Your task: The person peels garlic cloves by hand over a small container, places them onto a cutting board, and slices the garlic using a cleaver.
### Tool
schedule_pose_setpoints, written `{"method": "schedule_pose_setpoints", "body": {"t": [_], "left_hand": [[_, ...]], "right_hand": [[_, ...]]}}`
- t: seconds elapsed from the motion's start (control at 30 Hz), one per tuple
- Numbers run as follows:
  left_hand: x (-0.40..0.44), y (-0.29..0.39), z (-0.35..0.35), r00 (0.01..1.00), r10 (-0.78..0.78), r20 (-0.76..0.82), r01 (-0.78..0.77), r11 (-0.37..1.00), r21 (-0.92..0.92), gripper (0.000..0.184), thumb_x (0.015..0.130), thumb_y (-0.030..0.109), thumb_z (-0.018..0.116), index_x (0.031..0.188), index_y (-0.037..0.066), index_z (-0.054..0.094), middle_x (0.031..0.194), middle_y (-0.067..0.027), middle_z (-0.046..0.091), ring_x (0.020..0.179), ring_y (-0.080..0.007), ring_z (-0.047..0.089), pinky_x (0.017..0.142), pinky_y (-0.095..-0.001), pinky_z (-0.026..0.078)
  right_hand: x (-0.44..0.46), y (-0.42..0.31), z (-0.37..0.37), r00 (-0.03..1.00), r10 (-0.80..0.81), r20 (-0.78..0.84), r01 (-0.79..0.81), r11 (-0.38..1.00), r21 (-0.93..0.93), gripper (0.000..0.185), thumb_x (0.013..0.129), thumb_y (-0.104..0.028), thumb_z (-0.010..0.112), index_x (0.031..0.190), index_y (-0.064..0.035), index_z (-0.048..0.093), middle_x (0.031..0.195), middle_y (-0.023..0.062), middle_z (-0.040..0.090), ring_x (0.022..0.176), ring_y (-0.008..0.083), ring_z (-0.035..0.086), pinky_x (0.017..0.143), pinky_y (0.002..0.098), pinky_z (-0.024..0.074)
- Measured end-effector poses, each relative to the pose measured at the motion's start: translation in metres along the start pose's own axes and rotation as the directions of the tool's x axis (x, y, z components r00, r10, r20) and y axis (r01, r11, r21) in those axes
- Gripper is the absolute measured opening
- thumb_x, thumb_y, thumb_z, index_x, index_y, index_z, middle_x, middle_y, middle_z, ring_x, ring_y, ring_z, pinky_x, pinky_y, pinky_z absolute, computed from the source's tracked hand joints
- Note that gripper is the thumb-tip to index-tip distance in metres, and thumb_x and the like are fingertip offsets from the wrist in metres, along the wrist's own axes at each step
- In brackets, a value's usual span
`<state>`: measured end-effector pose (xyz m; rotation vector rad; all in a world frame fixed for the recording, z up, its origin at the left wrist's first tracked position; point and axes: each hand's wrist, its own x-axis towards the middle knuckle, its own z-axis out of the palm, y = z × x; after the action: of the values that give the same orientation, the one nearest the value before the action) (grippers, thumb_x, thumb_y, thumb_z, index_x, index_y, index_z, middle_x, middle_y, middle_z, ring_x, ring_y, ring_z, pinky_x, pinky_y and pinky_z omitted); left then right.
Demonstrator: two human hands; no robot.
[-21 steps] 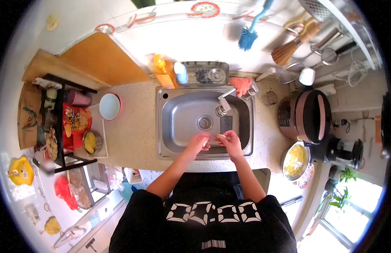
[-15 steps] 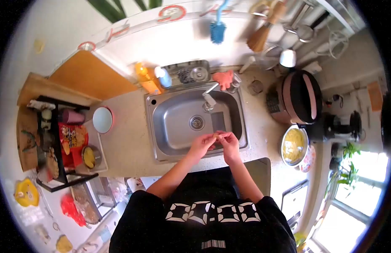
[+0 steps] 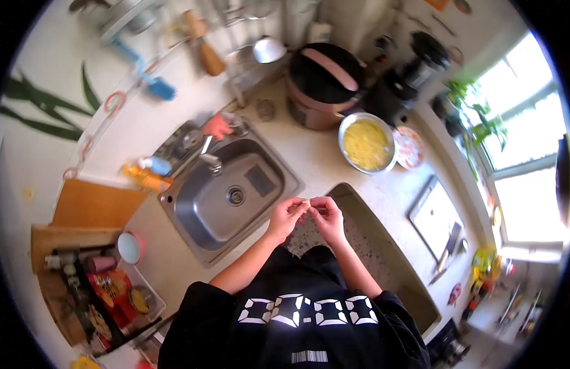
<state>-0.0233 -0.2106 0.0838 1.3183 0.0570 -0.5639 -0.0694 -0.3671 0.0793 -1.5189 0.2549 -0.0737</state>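
Observation:
My left hand (image 3: pixel 283 219) and my right hand (image 3: pixel 326 218) meet in front of my body, just off the sink's near right corner. Pinched between the fingertips of both is a small pale piece (image 3: pixel 306 203), too small to name. Below and to the right of them opens a deep basin with a speckled floor (image 3: pixel 371 258). The steel sink (image 3: pixel 202 237) lies to the left, with its drain and tap showing. Up to the right on the counter stands a metal bowl (image 3: pixel 346 158) of yellow shreds.
A plate (image 3: pixel 410 147) sits beside the bowl, near a rice cooker (image 3: pixel 325 80). On the right lie a white cutting board (image 3: pixel 433 215) and a knife (image 3: pixel 449 245). A pink-rimmed bowl (image 3: pixel 130 247) and an orange bottle (image 3: pixel 148 178) are left of the sink.
My view has turned to the right, and both hands have moved from above the sink's front edge to beside it. The small piece stays between my fingertips.

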Motion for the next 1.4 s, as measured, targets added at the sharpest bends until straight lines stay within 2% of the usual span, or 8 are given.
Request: {"method": "schedule_pose_setpoints", "body": {"t": [0.27,0.43,0.63,0.9,1.0,1.17,1.3,1.4], "left_hand": [[-0.038,-0.026,0.152,0.911,-0.141,0.388,0.109,0.989,0.104,0.022,0.104,0.023,0.061,0.112,0.004,0.069,0.095,0.0012,0.072,0.071,-0.0032,0.055,0.059,-0.0189,0.041],[-0.06,-0.056,0.232,0.726,-0.327,0.606,0.292,0.943,0.158,0.024,0.107,0.026,0.054,0.109,0.007,0.068,0.088,0.0039,0.067,0.068,-0.0028,0.054,0.057,-0.0194,0.039],[-0.086,-0.073,0.314,0.45,-0.541,0.711,0.415,0.831,0.37,0.026,0.106,0.032,0.056,0.109,0.009,0.069,0.087,0.0046,0.066,0.068,-0.0023,0.053,0.057,-0.02,0.039],[-0.093,-0.133,0.384,0.14,-0.756,0.64,0.153,0.655,0.74,0.029,0.104,0.03,0.06,0.118,0.008,0.069,0.089,0.0033,0.065,0.071,-0.0033,0.054,0.059,-0.0201,0.04],[-0.1,-0.155,0.404,0.016,-0.815,0.579,0.108,0.577,0.81,0.032,0.104,0.03,0.059,0.125,0.007,0.068,0.093,0.0011,0.066,0.073,-0.0048,0.054,0.06,-0.0202,0.042],[-0.121,-0.185,0.43,-0.133,-0.903,0.409,-0.021,0.415,0.909,0.034,0.106,0.03,0.055,0.129,0.008,0.066,0.098,0.0026,0.066,0.078,-0.0066,0.055,0.064,-0.021,0.044],[-0.148,-0.209,0.438,-0.201,-0.938,0.284,-0.144,0.315,0.938,0.032,0.106,0.031,0.056,0.129,0.01,0.066,0.1,0.0035,0.066,0.077,-0.0062,0.056,0.066,-0.0211,0.044],[-0.175,-0.233,0.432,-0.242,-0.953,0.181,-0.224,0.236,0.945,0.031,0.107,0.031,0.054,0.127,0.011,0.066,0.097,0.0037,0.065,0.076,-0.0075,0.057,0.066,-0.0238,0.046]], "right_hand": [[-0.112,-0.034,-0.144,0.961,-0.2,-0.192,0.135,0.942,-0.307,0.032,0.089,-0.01,0.077,0.119,-0.0039,0.067,0.116,0.0099,0.062,0.095,0.0186,0.067,0.075,0.0295,0.056],[-0.191,-0.035,-0.211,0.917,-0.257,-0.303,0.134,0.918,-0.373,0.053,0.077,-0.011,0.086,0.127,-0.006,0.066,0.125,0.0121,0.06,0.107,0.0239,0.064,0.086,0.0324,0.0557],[-0.266,-0.041,-0.26,0.792,-0.279,-0.544,0.044,0.914,-0.404,0.047,0.074,-0.005,0.085,0.119,-0.006,0.07,0.123,0.0128,0.062,0.106,0.0266,0.065,0.086,0.0346,0.0566],[-0.338,-0.002,-0.268,0.516,-0.237,-0.823,-0.182,0.909,-0.375,0.048,0.076,-0.013,0.086,0.121,-0.0088,0.069,0.119,0.0108,0.064,0.106,0.0246,0.065,0.087,0.0345,0.0555],[-0.37,0.01,-0.246,0.289,-0.06,-0.956,-0.256,0.957,-0.137,0.051,0.077,-0.015,0.085,0.124,-0.0095,0.068,0.12,0.0105,0.064,0.105,0.0232,0.065,0.086,0.0332,0.0549],[-0.428,0.096,-0.171,-0.344,0.091,-0.935,-0.377,0.898,0.226,0.034,0.084,0.002,0.07,0.116,-0.0092,0.069,0.086,0.005,0.055,0.07,0.0164,0.058,0.066,0.0308,0.0518],[-0.468,0.185,-0.07,-0.688,0.349,-0.636,0.019,0.885,0.464,0.025,0.087,-0.003,0.072,0.111,-0.0069,0.07,0.077,-0.0006,0.062,0.068,0.0103,0.058,0.066,0.0286,0.0506],[-0.492,0.216,-0.001,-0.788,0.5,-0.359,0.316,0.829,0.461,0.027,0.09,-0.002,0.071,0.116,-0.0071,0.067,0.09,0.0017,0.065,0.075,0.0122,0.062,0.066,0.0284,0.052]]}}
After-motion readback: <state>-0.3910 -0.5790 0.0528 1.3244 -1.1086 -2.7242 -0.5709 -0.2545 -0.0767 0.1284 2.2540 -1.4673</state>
